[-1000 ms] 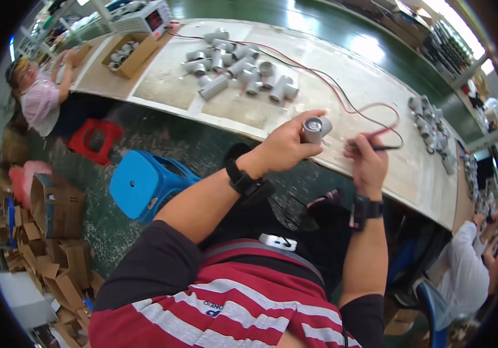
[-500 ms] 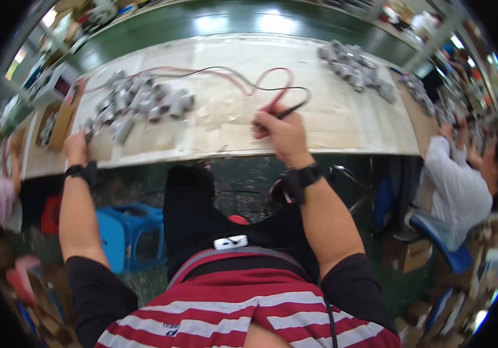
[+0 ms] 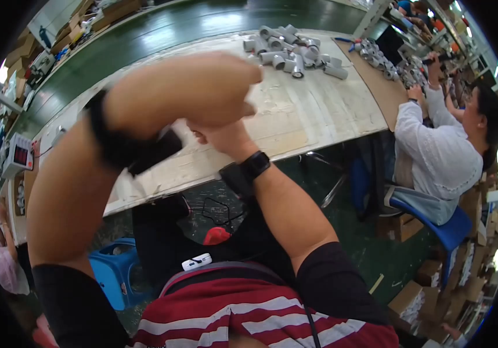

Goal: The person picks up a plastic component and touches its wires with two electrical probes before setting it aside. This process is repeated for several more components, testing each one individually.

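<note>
My left hand (image 3: 223,84) is blurred above the middle of the table (image 3: 318,116), and my right hand (image 3: 226,139) is just below it in view, nearer the table's front edge. I can't tell whether the fingers of either are clenched, loose or wrapped round something: the left ones turn away from view, and the right ones are partly covered. The grey pipe fittings (image 3: 295,52) lie heaped toward the table's far right, well apart from both hands.

As I judge it, the crossing is the weak point. My left forearm hides much of the table's left half, so I could bump something unseen there. The black box (image 3: 165,153) at my left wrist could catch my right hand and jog loose anything in it. A careless sweep toward the far right could send loosely stacked fittings rolling, since nothing visible fences them in.
</note>
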`<action>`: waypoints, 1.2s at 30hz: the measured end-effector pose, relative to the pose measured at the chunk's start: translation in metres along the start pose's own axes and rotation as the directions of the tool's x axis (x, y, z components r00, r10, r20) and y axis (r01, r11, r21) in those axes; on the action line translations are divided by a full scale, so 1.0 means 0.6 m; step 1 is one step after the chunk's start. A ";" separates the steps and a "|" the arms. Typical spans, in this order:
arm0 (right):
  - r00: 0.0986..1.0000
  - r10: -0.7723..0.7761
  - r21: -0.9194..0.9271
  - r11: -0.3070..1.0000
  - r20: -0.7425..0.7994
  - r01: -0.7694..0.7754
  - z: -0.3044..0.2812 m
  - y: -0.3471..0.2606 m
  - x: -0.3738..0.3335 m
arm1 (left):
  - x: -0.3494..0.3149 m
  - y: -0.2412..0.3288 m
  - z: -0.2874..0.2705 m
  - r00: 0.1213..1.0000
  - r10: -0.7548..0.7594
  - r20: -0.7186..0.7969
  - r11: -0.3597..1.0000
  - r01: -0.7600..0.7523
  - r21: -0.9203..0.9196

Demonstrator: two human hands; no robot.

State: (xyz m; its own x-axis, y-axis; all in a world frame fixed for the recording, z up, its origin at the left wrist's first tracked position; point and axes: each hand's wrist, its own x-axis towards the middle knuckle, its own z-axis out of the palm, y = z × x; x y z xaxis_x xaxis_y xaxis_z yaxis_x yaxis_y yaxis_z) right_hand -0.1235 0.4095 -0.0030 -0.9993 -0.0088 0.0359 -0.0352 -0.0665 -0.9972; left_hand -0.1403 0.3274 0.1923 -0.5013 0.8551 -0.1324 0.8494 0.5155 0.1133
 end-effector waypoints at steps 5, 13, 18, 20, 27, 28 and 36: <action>0.992 -0.123 -0.086 0.989 -0.032 0.119 0.011 0.031 0.012 | 0.303 -0.032 0.044 0.993 0.056 0.103 0.971 -0.078 0.224; 0.665 -0.731 -0.186 0.682 -0.153 0.707 0.004 0.072 0.021 | 0.422 -0.090 0.150 0.982 -0.187 0.007 0.977 0.186 0.106; 0.590 -0.794 -0.298 0.604 -0.146 0.739 0.000 0.064 0.024 | 0.426 -0.090 0.169 0.972 -0.215 0.098 0.934 0.175 0.310; 0.542 -0.824 -0.347 0.563 -0.165 0.750 0.011 0.058 0.026 | 0.425 -0.102 0.174 0.963 -0.247 0.110 0.932 0.206 0.297; 0.966 -0.244 -0.369 0.893 0.087 0.258 0.007 0.026 0.013 | 0.287 -0.097 0.088 0.932 -0.359 0.056 0.891 0.360 -0.278; 0.964 -0.247 -0.368 0.891 0.100 0.266 0.005 0.025 0.009 | 0.250 -0.092 0.063 0.934 -0.355 0.043 0.834 0.337 -0.437; 1.000 0.022 0.013 1.000 -0.009 -0.021 0.006 0.023 -0.008 | -0.139 -0.068 0.128 0.814 -0.505 -0.285 0.497 0.004 -0.868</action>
State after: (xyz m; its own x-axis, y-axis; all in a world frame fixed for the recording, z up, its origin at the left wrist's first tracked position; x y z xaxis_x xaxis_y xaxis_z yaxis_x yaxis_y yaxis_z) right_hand -0.1194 0.4048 -0.0167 -0.9999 -0.0009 0.0138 -0.0137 -0.0788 -0.9968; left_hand -0.1203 0.2306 0.1233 -0.8845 0.4518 0.1160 0.2767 0.3080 0.9103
